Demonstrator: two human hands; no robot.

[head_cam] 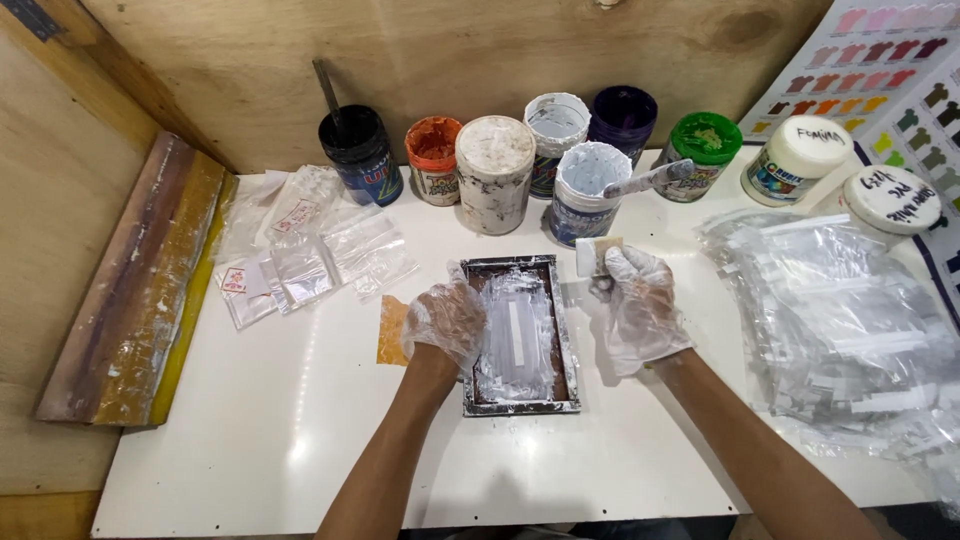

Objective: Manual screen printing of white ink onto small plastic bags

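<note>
A small dark-framed printing screen (568, 340), smeared with white ink, lies flat on the white table. My left hand (445, 320), in a clear plastic glove, presses on its left frame edge. My right hand (640, 305), also gloved, holds a small whitish squeegee block (592, 255) just past the screen's upper right corner. A pale strip shows in the middle of the screen mesh (517, 335).
Several ink pots stand along the back: black (360, 155), orange (433, 160), white (494, 172), a white pot with a spatula (588, 190), purple, green (700, 150). Clear bags lie left (310, 245) and piled right (840, 320). A long wooden squeegee (135, 285) leans at left.
</note>
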